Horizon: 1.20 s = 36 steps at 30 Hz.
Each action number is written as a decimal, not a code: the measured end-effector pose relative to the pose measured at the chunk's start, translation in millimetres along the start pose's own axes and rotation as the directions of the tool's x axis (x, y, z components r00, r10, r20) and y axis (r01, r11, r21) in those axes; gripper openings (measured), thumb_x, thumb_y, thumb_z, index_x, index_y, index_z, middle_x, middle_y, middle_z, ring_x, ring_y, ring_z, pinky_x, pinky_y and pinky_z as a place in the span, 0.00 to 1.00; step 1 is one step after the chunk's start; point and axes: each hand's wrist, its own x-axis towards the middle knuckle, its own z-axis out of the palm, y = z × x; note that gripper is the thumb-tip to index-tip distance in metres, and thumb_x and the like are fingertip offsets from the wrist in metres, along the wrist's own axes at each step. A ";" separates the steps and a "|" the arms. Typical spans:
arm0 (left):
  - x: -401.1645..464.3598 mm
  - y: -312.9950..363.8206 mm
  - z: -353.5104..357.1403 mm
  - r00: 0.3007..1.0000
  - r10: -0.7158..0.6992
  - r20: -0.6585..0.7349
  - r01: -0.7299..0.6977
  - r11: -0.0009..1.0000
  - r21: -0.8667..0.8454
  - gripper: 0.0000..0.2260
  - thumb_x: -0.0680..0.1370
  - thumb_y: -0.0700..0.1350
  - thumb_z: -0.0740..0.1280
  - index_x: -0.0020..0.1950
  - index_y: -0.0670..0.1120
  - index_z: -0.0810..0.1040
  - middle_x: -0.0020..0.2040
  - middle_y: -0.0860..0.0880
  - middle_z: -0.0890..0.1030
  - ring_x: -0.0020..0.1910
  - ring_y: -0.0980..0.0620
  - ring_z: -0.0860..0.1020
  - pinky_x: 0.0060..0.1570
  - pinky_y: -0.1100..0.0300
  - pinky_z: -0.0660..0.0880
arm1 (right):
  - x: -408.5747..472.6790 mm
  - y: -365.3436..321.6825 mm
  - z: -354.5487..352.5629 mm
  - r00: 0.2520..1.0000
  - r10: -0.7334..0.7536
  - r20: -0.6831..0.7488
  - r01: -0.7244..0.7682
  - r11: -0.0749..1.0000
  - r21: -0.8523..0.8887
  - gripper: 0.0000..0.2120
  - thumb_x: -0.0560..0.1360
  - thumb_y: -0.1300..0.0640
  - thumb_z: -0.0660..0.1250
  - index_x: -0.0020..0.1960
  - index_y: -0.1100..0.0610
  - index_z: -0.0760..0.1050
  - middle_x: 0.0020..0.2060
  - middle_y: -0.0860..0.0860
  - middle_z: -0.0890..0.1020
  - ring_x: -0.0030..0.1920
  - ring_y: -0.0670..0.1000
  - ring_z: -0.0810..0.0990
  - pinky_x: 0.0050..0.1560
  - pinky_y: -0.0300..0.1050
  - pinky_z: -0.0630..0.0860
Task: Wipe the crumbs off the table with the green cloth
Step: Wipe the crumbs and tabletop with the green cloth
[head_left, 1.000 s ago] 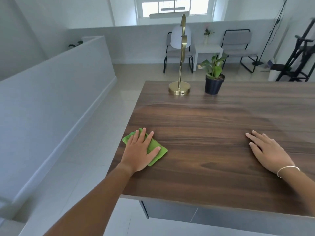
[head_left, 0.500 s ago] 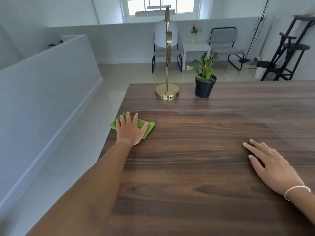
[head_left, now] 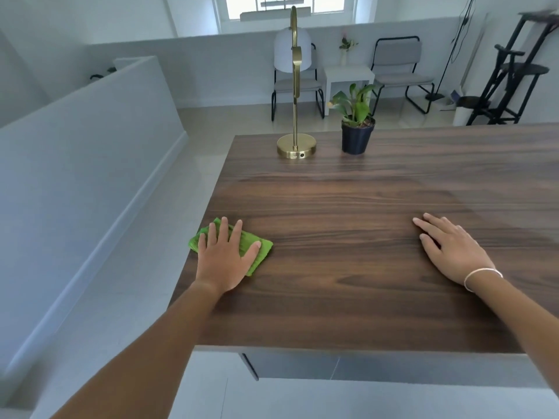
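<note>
At about nine o'clock on the wooden table (head_left: 363, 267), by its left edge, the green cloth (head_left: 257, 252) lies pressed under the left hand (head_left: 223, 261), palm flat and fingers spread. Over at three o'clock the right hand (head_left: 450, 252) rests flat, grasping nothing.

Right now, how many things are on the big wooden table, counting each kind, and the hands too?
Green cloth: 1
Brass lamp: 1
Potted plant: 1
Hands: 2, left hand flat on the cloth, right hand flat on the table
Total: 5
</note>
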 end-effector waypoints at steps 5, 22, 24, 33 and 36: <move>-51.9 -8.6 -1.5 0.997 0.075 -0.008 -0.075 0.997 0.007 0.40 0.67 0.69 0.36 0.76 0.51 0.51 0.78 0.44 0.51 0.76 0.42 0.48 0.73 0.46 0.45 | -5.6 -7.7 -0.9 0.999 0.016 0.031 -0.015 1.000 -0.015 0.21 0.80 0.52 0.52 0.73 0.50 0.60 0.76 0.50 0.58 0.76 0.55 0.53 0.75 0.51 0.48; -18.6 93.2 2.9 0.877 0.476 0.068 -0.470 0.878 -0.089 0.38 0.68 0.69 0.40 0.76 0.54 0.50 0.78 0.49 0.48 0.76 0.48 0.43 0.73 0.53 0.39 | -5.8 -5.1 -2.4 1.000 -0.005 0.022 0.006 1.000 -0.020 0.23 0.79 0.49 0.52 0.74 0.49 0.58 0.76 0.49 0.57 0.76 0.54 0.52 0.75 0.49 0.47; -7.3 99.6 3.1 0.862 0.502 0.074 -0.495 0.864 -0.094 0.38 0.68 0.69 0.41 0.75 0.55 0.51 0.78 0.50 0.48 0.77 0.48 0.43 0.72 0.54 0.38 | -5.3 -4.0 -1.2 1.000 -0.012 0.013 0.012 1.000 -0.015 0.23 0.79 0.49 0.52 0.74 0.48 0.58 0.76 0.48 0.57 0.76 0.53 0.52 0.75 0.49 0.47; 22.1 139.7 11.2 0.879 0.471 0.071 -0.464 0.881 -0.097 0.39 0.67 0.70 0.40 0.76 0.55 0.49 0.78 0.49 0.47 0.76 0.48 0.43 0.73 0.52 0.39 | -2.9 3.1 0.2 1.000 -0.015 0.001 0.015 1.000 0.011 0.23 0.79 0.48 0.52 0.74 0.47 0.58 0.76 0.47 0.57 0.77 0.51 0.51 0.76 0.48 0.46; 19.9 137.5 7.6 0.886 0.456 0.078 -0.436 0.880 -0.190 0.38 0.69 0.70 0.45 0.76 0.54 0.50 0.78 0.49 0.45 0.76 0.49 0.42 0.72 0.54 0.39 | -2.1 3.2 0.0 1.000 -0.014 0.004 0.014 1.000 0.017 0.23 0.79 0.48 0.52 0.74 0.48 0.58 0.76 0.47 0.57 0.76 0.52 0.51 0.76 0.48 0.46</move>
